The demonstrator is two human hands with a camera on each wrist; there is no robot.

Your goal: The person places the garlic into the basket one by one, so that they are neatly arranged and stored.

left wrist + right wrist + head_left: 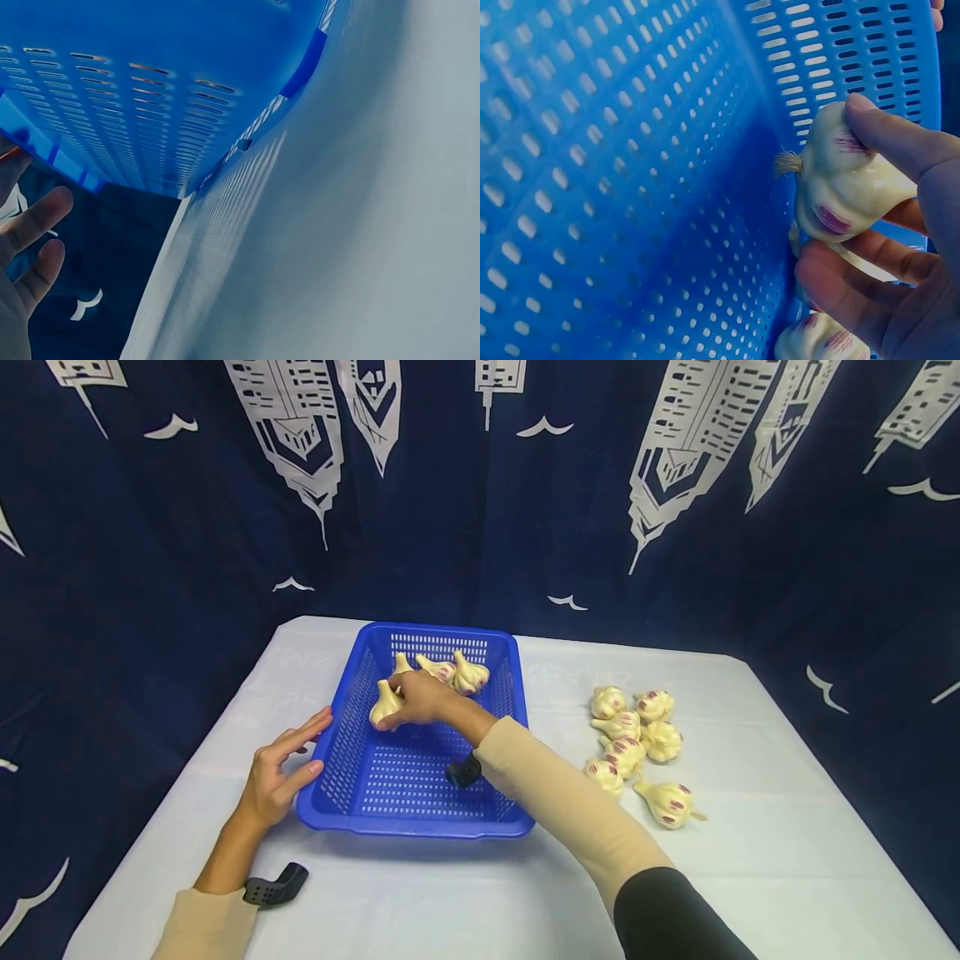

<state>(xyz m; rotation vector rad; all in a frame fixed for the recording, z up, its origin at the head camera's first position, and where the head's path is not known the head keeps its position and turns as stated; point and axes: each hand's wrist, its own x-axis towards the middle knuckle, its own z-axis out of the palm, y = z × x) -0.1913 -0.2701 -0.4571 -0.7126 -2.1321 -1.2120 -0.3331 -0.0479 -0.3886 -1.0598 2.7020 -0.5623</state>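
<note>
Inside the blue plastic basket (420, 825), my right hand (422, 697) grips a garlic bulb (385, 704) near the left wall. The right wrist view shows thumb and fingers around that garlic bulb (847, 176), its root tuft pointing away from the palm. Beyond the hand, several more garlic bulbs (470, 673) lie at the far end of the basket; one is partly hidden behind the fingers. My left hand (279, 770) rests against the basket's left rim with its fingers extended. In the left wrist view, the left fingers (41, 217) show beside the slotted basket wall (150, 97).
A loose group of garlic bulbs (622, 752) lies on the white tablecloth (765, 860) right of the basket, with one bulb (669, 803) nearer the front. A dark blue curtain (465, 527) with white building prints hangs behind the table.
</note>
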